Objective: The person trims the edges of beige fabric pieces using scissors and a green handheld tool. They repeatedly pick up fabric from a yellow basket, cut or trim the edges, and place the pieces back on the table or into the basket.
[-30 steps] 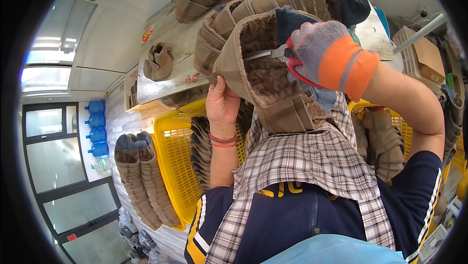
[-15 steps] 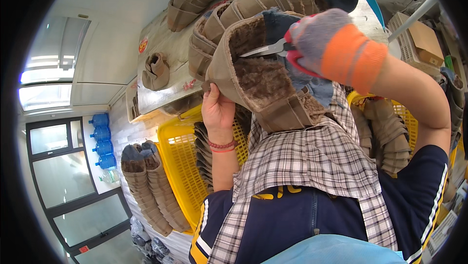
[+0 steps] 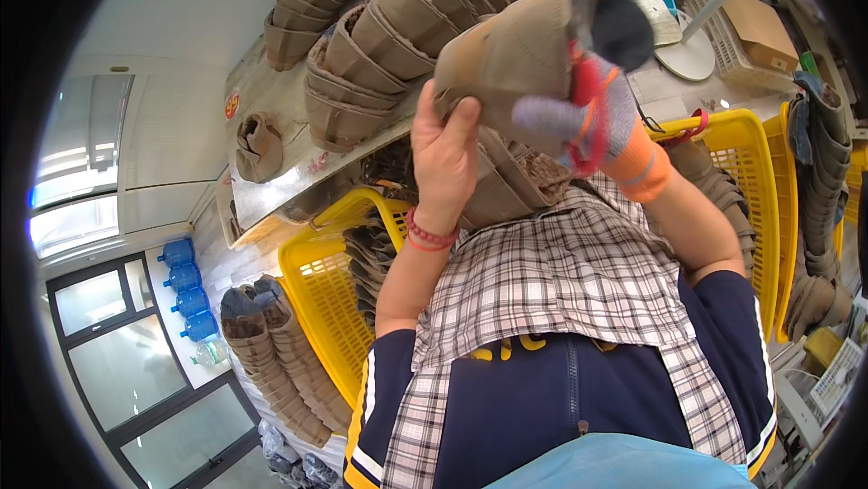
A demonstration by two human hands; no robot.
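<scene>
My bare left hand [image 3: 445, 159], with red beads at the wrist, pinches the edge of a tan fur-lined boot upper [image 3: 511, 51], its outer side facing up. A grey and orange knitted glove covers my right hand [image 3: 615, 127], whose fingers are closed round red-handled scissors [image 3: 592, 118]. The blades point away from me and are blurred. The gloved thumb lies against the boot upper's near side. Below it another tan boot upper [image 3: 502, 186] with brown fleece rests on my checked apron [image 3: 551, 272].
Rows of nested boot uppers [image 3: 384, 46] stand on the table [image 3: 289, 173], with a small tan piece [image 3: 259, 147] near its left end. Yellow baskets [image 3: 316, 263] [image 3: 746, 155] holding more uppers flank me. Two stacks [image 3: 271, 362] stand at left, near blue water bottles [image 3: 185, 277].
The boot upper has turned from showing its fleece inside to its tan outside and risen off the lap. The scissors swung from pointing left inside it to pointing away. Another upper shows beneath.
</scene>
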